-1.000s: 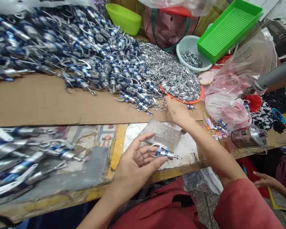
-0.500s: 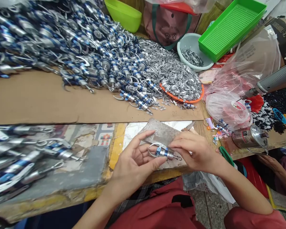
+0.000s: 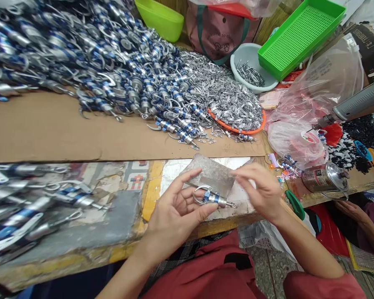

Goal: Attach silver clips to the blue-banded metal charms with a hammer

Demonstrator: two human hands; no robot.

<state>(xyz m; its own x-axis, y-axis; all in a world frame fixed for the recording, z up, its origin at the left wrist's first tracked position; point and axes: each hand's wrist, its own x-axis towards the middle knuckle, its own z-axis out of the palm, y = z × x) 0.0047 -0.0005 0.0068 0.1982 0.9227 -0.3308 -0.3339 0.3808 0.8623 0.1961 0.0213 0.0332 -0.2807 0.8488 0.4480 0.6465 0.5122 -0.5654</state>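
Note:
My left hand [image 3: 182,203] is closed around a small silver and blue metal assembly [image 3: 216,198], with a curved lever at one end and a small ring at the other. Thumb and fingers grip it just above the table, its ring end pointing right. My right hand [image 3: 260,189] is apart from it, thumb and fingertips pinched together over the right edge of a worn grey metal plate [image 3: 205,167]. Whatever sits in that pinch, if anything, is too small to make out.
Many similar assemblies [image 3: 112,62] are heaped on cardboard [image 3: 65,133] at the back left; several more lie at the near left. Small flat metal links [image 3: 237,106] spill from an orange-rimmed tray. A blue bowl [image 3: 269,85], green basket [image 3: 299,37], power tool [image 3: 361,101] and steel mug [image 3: 319,180] stand right.
My right hand has drawn away from the assembly, moving right and slightly up. The left hand keeps its hold in nearly the same spot.

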